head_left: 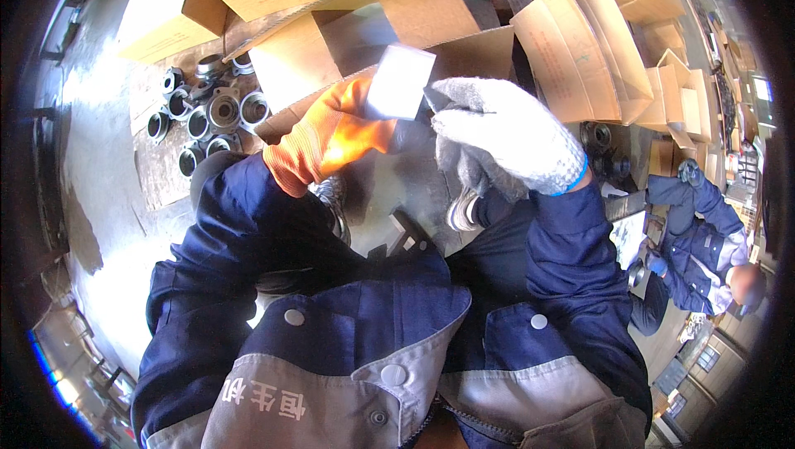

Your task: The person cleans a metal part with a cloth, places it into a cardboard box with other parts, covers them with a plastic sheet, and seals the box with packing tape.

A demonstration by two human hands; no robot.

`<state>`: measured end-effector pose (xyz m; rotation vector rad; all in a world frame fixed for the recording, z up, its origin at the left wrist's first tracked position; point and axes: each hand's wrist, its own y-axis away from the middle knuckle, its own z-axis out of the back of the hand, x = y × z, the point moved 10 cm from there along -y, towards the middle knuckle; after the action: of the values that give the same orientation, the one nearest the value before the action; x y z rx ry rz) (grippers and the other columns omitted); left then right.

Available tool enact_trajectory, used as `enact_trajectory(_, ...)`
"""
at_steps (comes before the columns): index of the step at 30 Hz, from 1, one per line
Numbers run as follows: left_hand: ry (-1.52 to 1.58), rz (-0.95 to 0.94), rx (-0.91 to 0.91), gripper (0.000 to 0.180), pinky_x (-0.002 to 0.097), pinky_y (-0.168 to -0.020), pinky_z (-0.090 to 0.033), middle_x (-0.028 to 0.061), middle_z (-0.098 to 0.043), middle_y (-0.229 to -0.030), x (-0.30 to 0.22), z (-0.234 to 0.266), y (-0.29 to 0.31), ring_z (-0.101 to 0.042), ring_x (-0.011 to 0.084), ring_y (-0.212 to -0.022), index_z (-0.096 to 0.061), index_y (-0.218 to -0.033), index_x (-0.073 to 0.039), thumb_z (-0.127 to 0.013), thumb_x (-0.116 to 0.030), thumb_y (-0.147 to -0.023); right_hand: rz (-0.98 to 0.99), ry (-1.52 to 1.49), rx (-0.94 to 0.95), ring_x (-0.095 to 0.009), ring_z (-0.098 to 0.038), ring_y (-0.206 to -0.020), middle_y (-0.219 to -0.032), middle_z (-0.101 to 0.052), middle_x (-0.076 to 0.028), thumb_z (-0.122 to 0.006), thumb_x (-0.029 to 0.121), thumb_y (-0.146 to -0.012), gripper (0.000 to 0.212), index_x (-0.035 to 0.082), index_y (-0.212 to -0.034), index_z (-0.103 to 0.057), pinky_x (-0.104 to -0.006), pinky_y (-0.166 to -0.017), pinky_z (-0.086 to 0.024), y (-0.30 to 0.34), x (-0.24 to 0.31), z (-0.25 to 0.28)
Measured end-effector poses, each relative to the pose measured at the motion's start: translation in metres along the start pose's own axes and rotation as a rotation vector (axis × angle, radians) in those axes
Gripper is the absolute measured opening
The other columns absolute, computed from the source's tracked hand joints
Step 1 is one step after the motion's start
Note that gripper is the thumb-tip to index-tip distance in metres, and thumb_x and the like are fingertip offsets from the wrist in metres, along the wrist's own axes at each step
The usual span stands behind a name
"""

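Note:
My left hand point(331, 136), in an orange glove, grips a shiny grey metal block point(400, 83) by its left side. My right hand point(497, 132), in a grey knitted glove with a blue cuff, closes on the block's right edge. Both hands hold it up in front of my chest, above an open brown cardboard box point(464, 10). The lower part of the block is hidden behind my fingers.
Several round grey metal castings point(209, 109) lie on a cardboard sheet at the left. Folded and open cartons point(596, 43) stand at the back and right. A seated person in blue workwear point(704, 250) works at the right. Bare concrete floor point(91, 167) lies to the left.

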<state>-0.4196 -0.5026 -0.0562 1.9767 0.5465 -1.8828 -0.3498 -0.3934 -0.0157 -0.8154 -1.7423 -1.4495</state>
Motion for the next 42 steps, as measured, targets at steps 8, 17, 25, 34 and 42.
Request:
enact_trajectory(8,-0.017,0.034,-0.009,0.033,0.0248,-0.067,-0.049,-0.0025,-0.061,-0.086,0.006,0.001,-0.001,-0.056,0.0075,-0.076,-0.061,-0.114,-0.003,-0.064,0.007,-0.083,0.052,0.000,0.000,-0.012,-0.061,-0.058,-0.078,-0.066,-0.009,-0.060,0.019,-0.094,0.035,-0.003,-0.121,-0.055,-0.0234,-0.051,-0.050,-0.007,-0.002,-0.003)
enact_trajectory(17,0.066,0.037,-0.068,0.026,0.0242,-0.067,-0.048,-0.0037,-0.061,-0.087,0.010,0.005,0.000,-0.056,0.0063,-0.077,-0.062,-0.107,-0.003,-0.063,0.008,-0.084,-0.026,-0.233,-0.018,-0.013,-0.060,-0.054,-0.075,-0.065,-0.008,-0.061,0.022,-0.094,0.034,-0.002,-0.118,-0.056,-0.0232,-0.047,-0.047,-0.013,-0.012,-0.008)
enact_trajectory(25,0.069,-0.056,-0.133,0.020,0.0242,-0.066,-0.048,-0.0039,-0.062,-0.085,0.015,0.008,-0.001,-0.058,0.0057,-0.076,-0.064,-0.099,-0.005,-0.062,0.008,-0.083,-0.111,-0.484,-0.002,-0.011,-0.055,-0.049,-0.072,-0.063,-0.007,-0.060,0.022,-0.096,0.024,-0.001,-0.104,-0.061,-0.0208,-0.041,-0.042,-0.007,-0.012,-0.007)
enact_trajectory(34,0.056,0.080,-0.043,0.034,0.0246,-0.070,-0.047,-0.0031,-0.061,-0.088,0.005,0.003,-0.002,-0.056,0.0066,-0.080,-0.061,-0.115,-0.004,-0.063,0.002,-0.082,-0.049,-0.360,-0.135,-0.008,-0.047,-0.038,-0.063,-0.061,-0.005,-0.060,0.022,-0.095,0.024,0.000,-0.088,-0.063,-0.0212,-0.033,-0.035,-0.009,-0.009,0.008)
enact_trajectory(42,0.082,0.041,0.049,0.039,0.0223,-0.069,-0.044,-0.0029,-0.060,-0.092,-0.014,-0.001,0.002,-0.051,0.0059,-0.077,-0.058,-0.121,-0.002,-0.062,-0.003,-0.082,-0.068,-0.143,0.093,-0.012,-0.060,-0.053,-0.079,-0.067,-0.011,-0.063,0.018,-0.092,0.052,-0.009,-0.133,-0.047,-0.0222,-0.045,-0.047,-0.011,-0.007,0.003)
